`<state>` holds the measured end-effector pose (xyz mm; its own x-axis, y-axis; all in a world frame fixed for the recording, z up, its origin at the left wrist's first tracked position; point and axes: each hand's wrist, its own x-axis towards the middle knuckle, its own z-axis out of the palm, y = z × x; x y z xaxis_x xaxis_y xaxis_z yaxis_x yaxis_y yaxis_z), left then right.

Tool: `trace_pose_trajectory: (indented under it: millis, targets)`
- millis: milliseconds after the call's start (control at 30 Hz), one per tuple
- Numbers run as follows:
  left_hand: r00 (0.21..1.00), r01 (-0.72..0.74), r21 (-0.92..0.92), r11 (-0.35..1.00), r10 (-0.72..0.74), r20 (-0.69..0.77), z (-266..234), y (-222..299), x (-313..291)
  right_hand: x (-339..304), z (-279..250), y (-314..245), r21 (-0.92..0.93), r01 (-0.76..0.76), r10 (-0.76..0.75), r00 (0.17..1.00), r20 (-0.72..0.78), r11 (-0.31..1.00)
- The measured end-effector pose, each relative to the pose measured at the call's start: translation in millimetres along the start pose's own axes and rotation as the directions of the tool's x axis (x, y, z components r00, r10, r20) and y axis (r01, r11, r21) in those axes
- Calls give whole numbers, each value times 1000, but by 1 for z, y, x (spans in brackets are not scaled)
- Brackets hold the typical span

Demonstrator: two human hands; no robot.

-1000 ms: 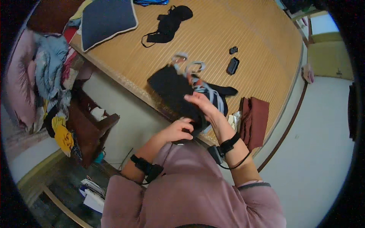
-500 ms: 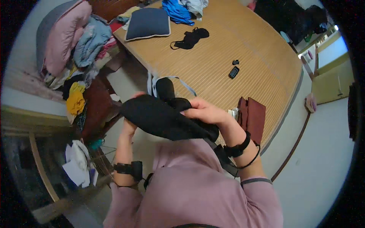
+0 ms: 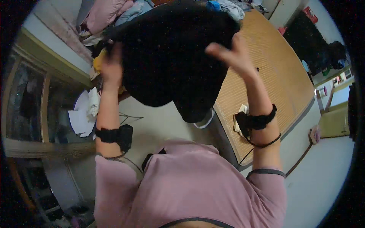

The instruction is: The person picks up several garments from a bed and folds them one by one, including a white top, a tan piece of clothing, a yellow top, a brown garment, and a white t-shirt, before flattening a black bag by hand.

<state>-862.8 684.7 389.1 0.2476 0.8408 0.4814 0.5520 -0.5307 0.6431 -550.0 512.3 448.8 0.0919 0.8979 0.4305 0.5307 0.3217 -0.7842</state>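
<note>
A large piece of black cloth, seemingly a garment, is raised and spread wide in front of me. Its lower edge hangs in two rounded lobes. What kind of garment it is I cannot tell. My left hand, smeared by motion, is at the cloth's left edge with the fingers against it. At the right edge, my right hand has its thumb stretched over the cloth, while its fingers are partly hidden along the border. A pale strap shows just below the cloth, beside the bed's edge.
A bed with a bamboo mat stretches away to the right. Pink bedding and other piled clothes lie at the far left. Pale clothing lies on the bed's far end. White papers sit low on the left, near a window.
The black cloth has gone from a folded bundle near my chest to a raised, spread sheet. Both hands have moved up and apart. My view has shifted, and the cloth covers the dark cushion.
</note>
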Motion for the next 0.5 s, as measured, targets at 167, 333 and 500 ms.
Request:
trace_pose_trajectory:
  millis: [167,333,500]
  targets:
    - [781,177,-33,984,-119,614,-27,-35,-11,-22,5,62,46,-388,344,860,376,920]
    - [692,689,-567,451,-177,700,-84,-2,4,25,-7,46,483,-519,479,851,215,705]
    - [713,683,-658,317,-92,695,-119,-3,8,34,-5,27,464,-543,506,835,214,700]
